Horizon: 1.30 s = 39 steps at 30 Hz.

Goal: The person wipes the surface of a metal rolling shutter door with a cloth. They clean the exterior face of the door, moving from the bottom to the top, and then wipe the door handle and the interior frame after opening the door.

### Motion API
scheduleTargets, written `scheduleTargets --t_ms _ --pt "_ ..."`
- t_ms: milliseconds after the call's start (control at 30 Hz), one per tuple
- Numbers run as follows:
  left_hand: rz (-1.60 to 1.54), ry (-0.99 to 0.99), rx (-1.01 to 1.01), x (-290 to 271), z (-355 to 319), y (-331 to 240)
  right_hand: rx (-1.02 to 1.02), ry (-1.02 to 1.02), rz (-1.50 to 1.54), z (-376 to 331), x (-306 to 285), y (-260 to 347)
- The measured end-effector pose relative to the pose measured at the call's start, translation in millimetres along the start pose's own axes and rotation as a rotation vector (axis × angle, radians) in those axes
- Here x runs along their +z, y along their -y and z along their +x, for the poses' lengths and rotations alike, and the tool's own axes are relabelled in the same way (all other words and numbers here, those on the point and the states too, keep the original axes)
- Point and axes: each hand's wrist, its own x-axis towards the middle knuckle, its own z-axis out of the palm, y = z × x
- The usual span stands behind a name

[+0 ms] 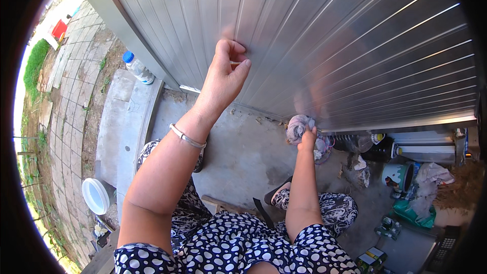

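Greyish-pink cloth, v. crumpled, in rt hand

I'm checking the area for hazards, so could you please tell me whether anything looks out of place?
Yes: crumpled white scraps lie loose on the floor, to the right of the bunched cloth in the right hand. They look like stray litter rather than something put away. No clear damage shows on the metal panel.

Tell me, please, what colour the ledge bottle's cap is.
The cap is blue, clearest in the head view.
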Motion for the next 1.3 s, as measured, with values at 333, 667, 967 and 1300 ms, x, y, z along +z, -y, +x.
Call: scheduleTargets --t_ms 333,667,967,1300 --pt "-0.023 0.051 -0.001 -3.5 9.9 -1.4 -1.178 0.053 -0.369 -172.2 17.4 234.4" --pt "-0.039 0.066 -0.018 -9.9 8.6 -2.4 -2.178 -0.310 -0.626 -244.1 78.8 392.3" --pt "0.089 0.101 -0.125 -26.9 -6.4 -20.0 -1.931 0.327 -1.107 -196.8 103.7 259.8" --pt "-0.122 -0.055 -0.151 -50.1 -1.1 -5.6 -1.955 0.640 -1.374 -126.6 116.8 111.9"
